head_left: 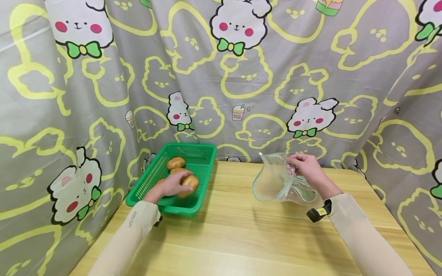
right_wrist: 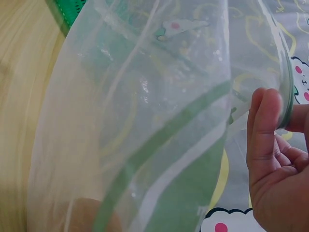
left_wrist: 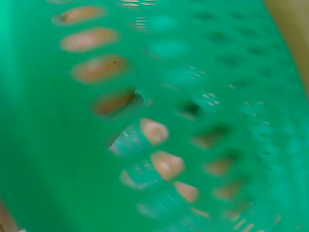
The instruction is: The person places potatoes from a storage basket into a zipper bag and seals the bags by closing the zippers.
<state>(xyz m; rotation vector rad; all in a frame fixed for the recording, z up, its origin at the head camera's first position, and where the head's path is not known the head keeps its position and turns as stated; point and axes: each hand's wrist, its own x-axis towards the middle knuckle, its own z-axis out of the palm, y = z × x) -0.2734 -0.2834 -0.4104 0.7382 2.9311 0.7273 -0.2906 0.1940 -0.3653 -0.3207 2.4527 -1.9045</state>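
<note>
My left hand reaches into a green plastic basket. Its fingers and thumb hold a round, smooth golden-brown item, possibly a fruit or a bun. Several similar brown items lie around it in the basket. The left wrist view looks through the basket's slotted wall, so the grip is mostly hidden there. On the right, my right hand pinches the rim of a clear zip bag with green markings, holding it above the table. The right wrist view shows thumb and fingers at the bag's edge.
The basket stands at the left rear of a light wooden table. A grey curtain with cartoon prints hangs behind and along both sides. Seen through the bag, a blurred brown shape shows low in the right wrist view.
</note>
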